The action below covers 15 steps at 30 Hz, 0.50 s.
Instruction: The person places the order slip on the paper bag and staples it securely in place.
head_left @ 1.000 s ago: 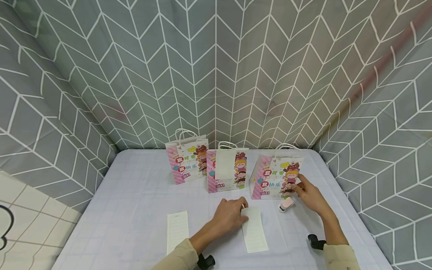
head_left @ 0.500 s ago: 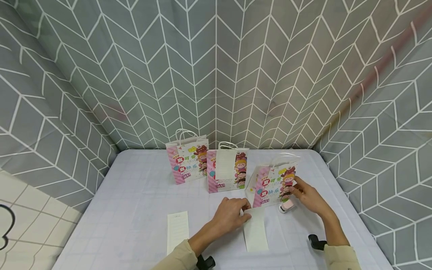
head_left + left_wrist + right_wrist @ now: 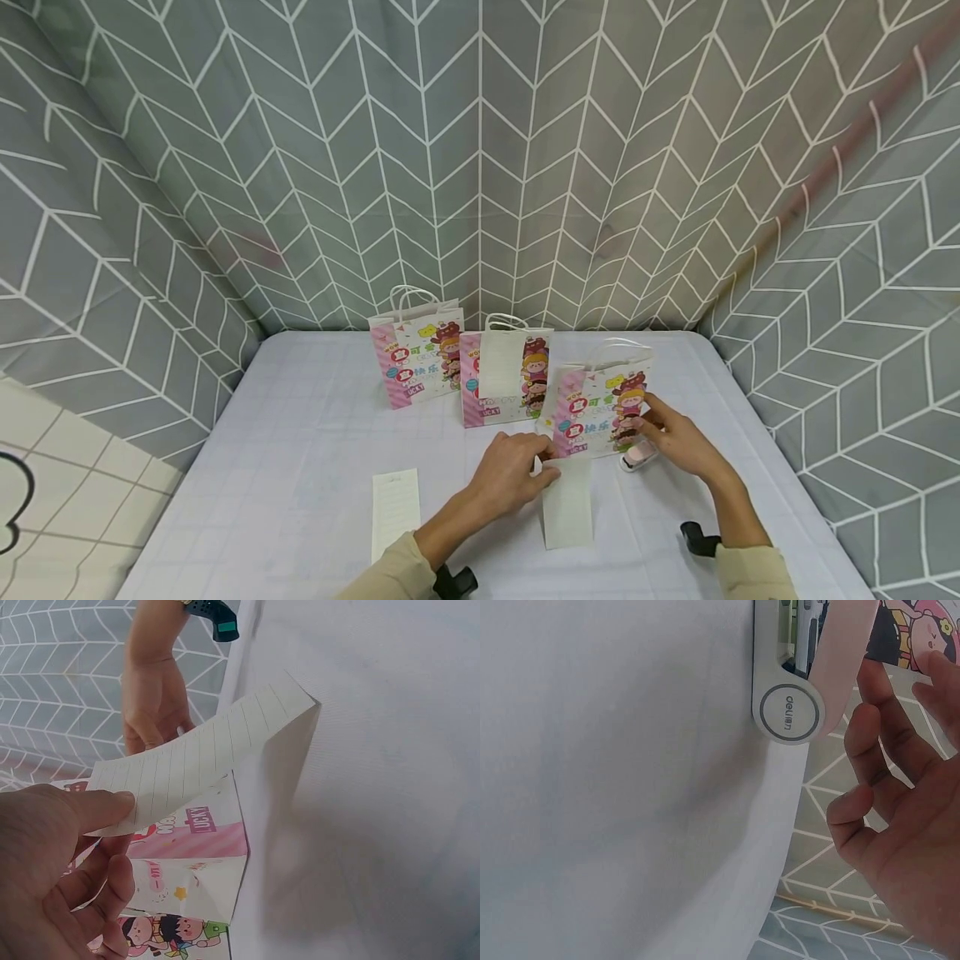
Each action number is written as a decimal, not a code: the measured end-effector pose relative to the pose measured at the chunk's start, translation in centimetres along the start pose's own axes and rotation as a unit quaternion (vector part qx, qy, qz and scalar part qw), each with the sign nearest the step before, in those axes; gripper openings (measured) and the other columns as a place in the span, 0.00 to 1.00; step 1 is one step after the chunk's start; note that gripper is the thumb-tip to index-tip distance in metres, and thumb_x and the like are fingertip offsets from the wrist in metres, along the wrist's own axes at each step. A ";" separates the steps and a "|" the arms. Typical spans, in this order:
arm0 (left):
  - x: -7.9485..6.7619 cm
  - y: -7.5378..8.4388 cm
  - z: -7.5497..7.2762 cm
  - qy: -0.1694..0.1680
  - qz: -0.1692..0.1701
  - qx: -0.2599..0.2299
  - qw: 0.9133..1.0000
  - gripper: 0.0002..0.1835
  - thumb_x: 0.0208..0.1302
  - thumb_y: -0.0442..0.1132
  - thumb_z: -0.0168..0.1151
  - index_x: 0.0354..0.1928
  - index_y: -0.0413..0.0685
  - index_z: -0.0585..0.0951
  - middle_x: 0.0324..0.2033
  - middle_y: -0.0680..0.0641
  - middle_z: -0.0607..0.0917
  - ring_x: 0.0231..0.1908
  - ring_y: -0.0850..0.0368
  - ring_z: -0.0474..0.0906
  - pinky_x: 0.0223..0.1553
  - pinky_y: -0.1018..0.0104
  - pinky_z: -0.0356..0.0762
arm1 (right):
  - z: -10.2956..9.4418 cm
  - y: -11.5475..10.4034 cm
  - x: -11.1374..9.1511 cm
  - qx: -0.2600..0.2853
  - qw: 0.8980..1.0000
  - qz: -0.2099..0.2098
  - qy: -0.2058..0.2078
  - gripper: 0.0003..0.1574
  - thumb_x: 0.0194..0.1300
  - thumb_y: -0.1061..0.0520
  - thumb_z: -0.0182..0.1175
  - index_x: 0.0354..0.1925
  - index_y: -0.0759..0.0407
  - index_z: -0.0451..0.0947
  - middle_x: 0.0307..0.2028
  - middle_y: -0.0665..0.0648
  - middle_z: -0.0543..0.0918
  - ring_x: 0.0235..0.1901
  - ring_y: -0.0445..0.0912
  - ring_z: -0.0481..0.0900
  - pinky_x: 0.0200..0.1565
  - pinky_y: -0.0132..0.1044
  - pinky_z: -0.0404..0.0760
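Note:
My left hand (image 3: 510,473) pinches the top of a lined paper strip (image 3: 567,508) between thumb and fingers; in the left wrist view the strip (image 3: 199,754) bows outward, its far end raised off the table. Behind it stands the right-hand paper gift bag (image 3: 596,408), white and pink with cartoon figures and white handles. My right hand (image 3: 678,437) grips this bag by its right edge, thumb in front. Just below that hand lies a pink and white stapler (image 3: 639,455), whose round end (image 3: 789,712) shows close in the right wrist view.
Two similar gift bags stand further back: the left bag (image 3: 408,354), and the middle bag (image 3: 506,408) with a lined paper strip (image 3: 501,364) over its front. Another lined strip (image 3: 395,510) lies flat at front left. A patterned curtain (image 3: 480,167) hangs behind the table.
My right hand has brought the right bag forward and to the left, up to the top of the paper strip. The left hand keeps its pinch and has barely shifted.

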<state>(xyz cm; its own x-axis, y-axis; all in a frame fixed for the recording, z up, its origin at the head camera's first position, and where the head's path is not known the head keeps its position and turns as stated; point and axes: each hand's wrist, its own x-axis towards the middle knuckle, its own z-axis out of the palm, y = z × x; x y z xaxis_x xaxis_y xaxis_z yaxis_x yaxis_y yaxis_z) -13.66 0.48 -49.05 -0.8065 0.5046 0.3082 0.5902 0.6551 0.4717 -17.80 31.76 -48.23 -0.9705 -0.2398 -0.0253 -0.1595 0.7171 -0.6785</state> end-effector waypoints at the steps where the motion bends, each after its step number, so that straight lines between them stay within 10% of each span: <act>1: 0.0 0.0 -0.1 0.000 0.001 -0.003 1.000 0.07 0.62 0.49 0.73 0.39 0.61 0.85 0.32 0.62 0.87 0.29 0.73 0.75 0.38 0.70 0.68 | 0.0 -0.1 0.0 0.004 1.000 0.000 -0.003 0.41 0.77 0.46 0.53 0.76 0.65 0.54 0.46 0.61 0.85 0.46 0.51 0.82 0.48 0.52 0.77; 15: 0.1 0.2 -1.2 0.062 0.049 -0.007 0.997 0.06 0.62 0.49 0.73 0.37 0.64 0.84 0.30 0.66 0.85 0.27 0.74 0.73 0.35 0.74 0.64 | 0.3 -0.8 0.2 0.018 1.000 -0.013 -0.021 0.39 0.76 0.46 0.54 0.75 0.60 0.57 0.45 0.59 0.85 0.46 0.51 0.82 0.43 0.46 0.78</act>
<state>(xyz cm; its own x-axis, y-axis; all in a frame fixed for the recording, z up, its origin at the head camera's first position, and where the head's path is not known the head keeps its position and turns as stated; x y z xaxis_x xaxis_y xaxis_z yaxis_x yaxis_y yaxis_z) -13.72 -0.03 -47.90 -0.7441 0.4920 0.4519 0.6662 0.5979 0.4458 -17.83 30.91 -47.95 -0.9575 -0.2862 -0.0366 -0.1782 0.6863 -0.7052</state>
